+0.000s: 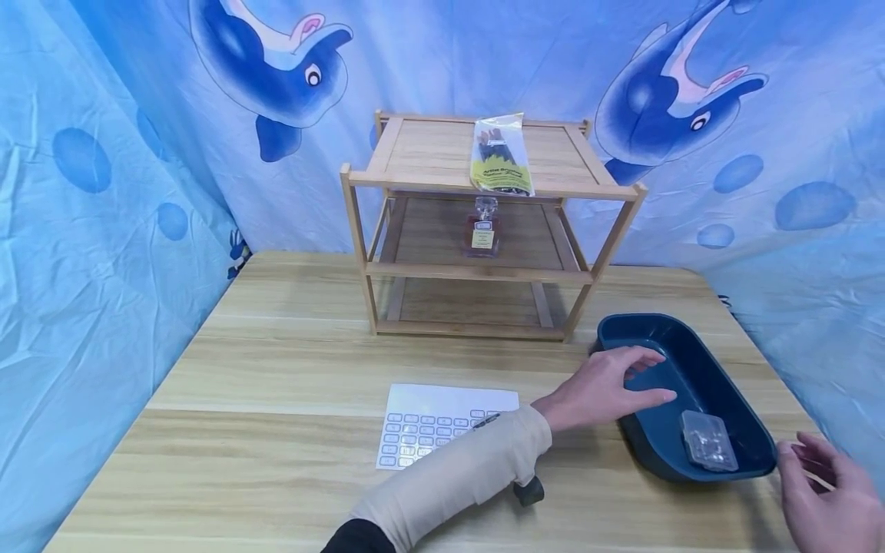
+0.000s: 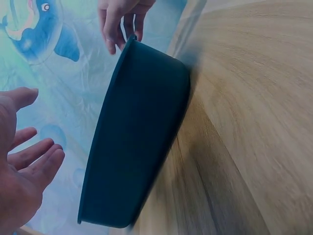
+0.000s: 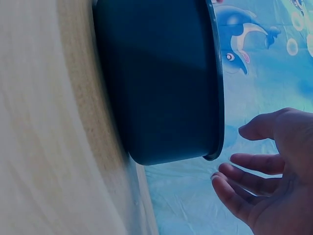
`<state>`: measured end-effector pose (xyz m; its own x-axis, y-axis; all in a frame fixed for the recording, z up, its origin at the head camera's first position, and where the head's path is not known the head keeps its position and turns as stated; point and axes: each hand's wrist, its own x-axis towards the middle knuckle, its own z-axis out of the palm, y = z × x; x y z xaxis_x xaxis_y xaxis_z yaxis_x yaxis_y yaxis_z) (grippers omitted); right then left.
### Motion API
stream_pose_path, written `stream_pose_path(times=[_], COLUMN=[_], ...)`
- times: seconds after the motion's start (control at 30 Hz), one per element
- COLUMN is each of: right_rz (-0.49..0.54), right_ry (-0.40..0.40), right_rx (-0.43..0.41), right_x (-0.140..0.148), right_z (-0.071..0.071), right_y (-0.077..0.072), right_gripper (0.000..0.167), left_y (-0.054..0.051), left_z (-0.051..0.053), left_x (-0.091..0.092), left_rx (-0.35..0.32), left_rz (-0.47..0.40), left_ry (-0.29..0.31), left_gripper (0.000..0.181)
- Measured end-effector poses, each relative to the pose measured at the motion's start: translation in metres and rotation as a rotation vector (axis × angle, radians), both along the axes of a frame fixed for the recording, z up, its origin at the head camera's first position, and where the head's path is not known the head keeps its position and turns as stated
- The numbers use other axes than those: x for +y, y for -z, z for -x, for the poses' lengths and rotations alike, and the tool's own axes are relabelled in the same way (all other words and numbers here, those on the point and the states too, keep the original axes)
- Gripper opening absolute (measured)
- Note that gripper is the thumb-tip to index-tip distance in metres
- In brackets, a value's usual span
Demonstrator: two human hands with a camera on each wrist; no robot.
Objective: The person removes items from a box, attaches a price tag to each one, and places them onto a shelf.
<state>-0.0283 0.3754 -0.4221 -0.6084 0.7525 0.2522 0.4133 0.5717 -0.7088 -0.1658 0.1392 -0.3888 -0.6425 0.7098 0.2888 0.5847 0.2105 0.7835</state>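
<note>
A dark blue basin (image 1: 681, 361) stands at the right of the table, with a small clear plastic box (image 1: 708, 441) lying in its near end. My left hand (image 1: 611, 386) is over the basin's left side, fingers apart and holding nothing; in the left wrist view the hand (image 2: 27, 159) is beside the basin wall (image 2: 134, 132). Just off the near right corner of the basin is my right hand (image 1: 830, 491), its fingers loosely bent with nothing in them. The right wrist view has that hand (image 3: 269, 171) close to the basin's rim (image 3: 218, 98), apart from it.
A three-tier wooden rack (image 1: 477, 270) stands at the back, with a perfume bottle (image 1: 482, 234) on its middle shelf and a brush packet (image 1: 501, 157) on top. A printed white sheet (image 1: 449, 399) lies partly under my left forearm, near a small black object (image 1: 528, 491).
</note>
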Motion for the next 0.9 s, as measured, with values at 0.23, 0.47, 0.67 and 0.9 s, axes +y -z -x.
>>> stream_pose_path(times=[0.23,0.47,0.67,0.9], right_rz=[0.032,0.029,0.043,0.033], right_ry=[-0.010,-0.021,-0.022,-0.046], right_rx=[-0.056,-0.102,-0.128,-0.156], right_x=[-0.002,-0.005,-0.004,0.000], right_z=[0.000,0.001,0.001,0.003], right_y=[0.001,0.000,0.002,0.004], right_gripper=[0.046,0.047,0.047,0.046], left_y=[-0.001,-0.003,0.001,0.002], left_z=[-0.001,-0.002,-0.002,-0.002], left_x=[0.011,0.023,0.034,0.047], left_rx=[-0.020,0.040,0.072,0.120], left_rz=[0.053,0.169,0.248,0.341], left_ry=[0.007,0.007,0.015,0.031], left_gripper=[0.054,0.061,0.064,0.063])
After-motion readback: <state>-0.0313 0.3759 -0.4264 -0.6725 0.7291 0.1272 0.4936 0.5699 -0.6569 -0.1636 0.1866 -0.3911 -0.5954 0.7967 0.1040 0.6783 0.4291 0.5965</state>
